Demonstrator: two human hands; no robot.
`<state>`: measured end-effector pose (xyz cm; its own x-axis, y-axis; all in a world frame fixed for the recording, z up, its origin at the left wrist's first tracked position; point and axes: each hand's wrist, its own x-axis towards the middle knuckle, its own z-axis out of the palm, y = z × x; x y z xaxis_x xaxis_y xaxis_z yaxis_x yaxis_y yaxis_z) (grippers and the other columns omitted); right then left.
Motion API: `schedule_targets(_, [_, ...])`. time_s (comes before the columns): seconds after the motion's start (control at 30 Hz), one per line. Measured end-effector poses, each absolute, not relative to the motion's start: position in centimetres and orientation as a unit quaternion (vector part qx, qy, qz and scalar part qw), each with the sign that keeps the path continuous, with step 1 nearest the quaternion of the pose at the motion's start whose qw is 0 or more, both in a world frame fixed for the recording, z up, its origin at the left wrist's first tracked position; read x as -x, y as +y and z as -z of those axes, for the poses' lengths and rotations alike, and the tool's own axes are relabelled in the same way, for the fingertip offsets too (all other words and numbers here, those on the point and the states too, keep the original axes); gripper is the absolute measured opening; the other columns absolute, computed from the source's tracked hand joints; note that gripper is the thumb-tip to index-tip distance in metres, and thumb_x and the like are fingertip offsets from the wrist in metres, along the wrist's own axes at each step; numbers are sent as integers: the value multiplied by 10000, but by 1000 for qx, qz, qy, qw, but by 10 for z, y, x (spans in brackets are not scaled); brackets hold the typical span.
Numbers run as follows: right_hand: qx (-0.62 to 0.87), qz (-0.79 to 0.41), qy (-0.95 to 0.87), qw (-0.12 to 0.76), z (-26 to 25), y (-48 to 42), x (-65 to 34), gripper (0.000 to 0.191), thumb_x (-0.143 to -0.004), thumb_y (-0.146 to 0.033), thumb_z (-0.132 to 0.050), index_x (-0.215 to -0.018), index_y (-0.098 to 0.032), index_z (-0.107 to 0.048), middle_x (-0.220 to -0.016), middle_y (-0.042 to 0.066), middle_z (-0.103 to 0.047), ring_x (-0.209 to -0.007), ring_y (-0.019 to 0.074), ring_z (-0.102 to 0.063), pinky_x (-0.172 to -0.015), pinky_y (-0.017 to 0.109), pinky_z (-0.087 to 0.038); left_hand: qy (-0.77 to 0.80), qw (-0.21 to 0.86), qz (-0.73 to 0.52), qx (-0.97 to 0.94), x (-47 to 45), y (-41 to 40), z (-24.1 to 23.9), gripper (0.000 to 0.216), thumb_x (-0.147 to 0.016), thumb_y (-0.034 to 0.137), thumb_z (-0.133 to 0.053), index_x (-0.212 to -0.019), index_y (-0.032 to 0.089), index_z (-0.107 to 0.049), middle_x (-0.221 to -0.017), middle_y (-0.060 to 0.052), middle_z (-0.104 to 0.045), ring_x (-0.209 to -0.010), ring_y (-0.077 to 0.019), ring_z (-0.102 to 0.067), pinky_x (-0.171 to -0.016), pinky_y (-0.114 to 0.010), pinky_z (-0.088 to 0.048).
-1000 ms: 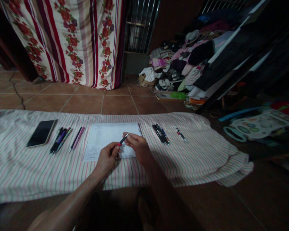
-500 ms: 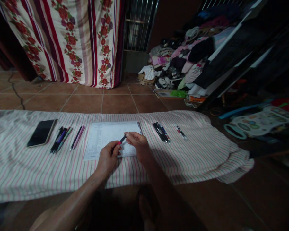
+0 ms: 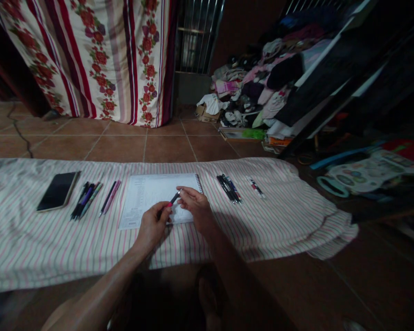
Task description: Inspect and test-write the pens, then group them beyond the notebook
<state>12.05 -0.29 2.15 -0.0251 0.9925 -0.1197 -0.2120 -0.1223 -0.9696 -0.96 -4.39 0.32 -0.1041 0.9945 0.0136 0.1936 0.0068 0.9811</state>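
Note:
A dark pen [image 3: 174, 198] with a pink part is held at a slant above a spiral notebook [image 3: 148, 191]. My left hand [image 3: 155, 223] is closed around its lower end. At the upper end, my right hand [image 3: 194, 202] pinches the tip between thumb and fingers. The notebook lies face up with its coil on the right, and both hands cover part of its page. Left of it lie a dark pen [image 3: 106, 198] and a pink pen [image 3: 112, 196] side by side. To the right rests a bunch of dark pens [image 3: 229, 189].
A striped cloth [image 3: 276, 220] covers the low surface. On its left are a phone [image 3: 58, 191] and another bunch of pens [image 3: 85, 200]; a white patterned pen [image 3: 255, 187] lies at right. Beyond are a floral curtain [image 3: 103, 59], heaped clothes [image 3: 255, 87] and a tiled floor [image 3: 165, 145].
My right hand's fingers have shifted slightly at the pen's upper end, the forefinger now more extended. The whole view has drifted a little. The pens on the cloth lie as before.

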Motion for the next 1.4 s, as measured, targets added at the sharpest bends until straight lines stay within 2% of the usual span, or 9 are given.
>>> schedule_targets(0.2, [498, -560, -399, 529, -18, 1, -118, 320, -608, -424, -692, -786, -158, -698, -652, 9, -632, -573, 96, -569, -515, 210, -423, 581, 417, -462, -524, 10, -42, 2, 286, -764, 363, -558, -931, 150, -648, -617, -4, -622, -587, -147, -588, -577, -261, -454])
schedule_targets(0.4, [534, -523, -391, 536, -18, 1, -115, 320, -601, -437, -693, -752, -154, -684, -643, 19, -633, -583, 119, -582, -488, 213, -414, 590, 415, -461, -517, 7, -40, 3, 294, -755, 361, -557, -937, 151, -653, -615, -11, -636, -586, -159, -600, -573, -268, -453])
schedule_targets(0.7, [551, -510, -412, 516, -17, 0, -117, 345, -623, -447, -673, -801, -152, -697, -664, 32, -658, -588, 126, -592, -484, 211, -411, 612, 375, -446, -535, 8, -41, 0, 300, -756, 377, -541, -929, 163, -660, -687, -33, -669, -603, -171, -618, -591, -283, -470])
schedule_targets(0.9, [514, -532, -417, 527, -15, 0, -118, 348, -669, -446, -624, -845, -158, -712, -762, 48, -681, -595, 108, -593, -503, 209, -425, 604, 384, -450, -534, 10, -38, 5, 313, -769, 386, -525, -937, 151, -648, -706, -34, -662, -613, -164, -611, -605, -281, -474])
schedule_targets(1.23, [529, -522, -425, 517, -11, 4, -115, 342, -631, -440, -648, -811, -154, -701, -704, 39, -664, -592, 114, -590, -507, 209, -424, 606, 374, -457, -533, 11, -39, 6, 315, -770, 391, -525, -943, 163, -657, -736, -38, -680, -636, -167, -620, -619, -279, -480])
schedule_targets(1.3, [535, -517, -431, 510, -9, 5, -115, 364, -657, -441, -620, -864, -151, -689, -713, 43, -667, -595, 123, -598, -509, 217, -425, 610, 367, -454, -536, 12, -39, 6, 318, -769, 388, -528, -950, 164, -660, -763, -46, -687, -644, -170, -628, -623, -280, -483])
schedule_targets(1.4, [559, -459, -495, 482, -10, 2, -117, 461, -730, -394, -561, -1129, -166, -594, -744, 39, -678, -612, 147, -612, -546, 248, -444, 624, 359, -444, -534, 15, -37, 5, 328, -759, 389, -535, -951, 157, -667, -743, -48, -689, -630, -177, -634, -616, -285, -482])
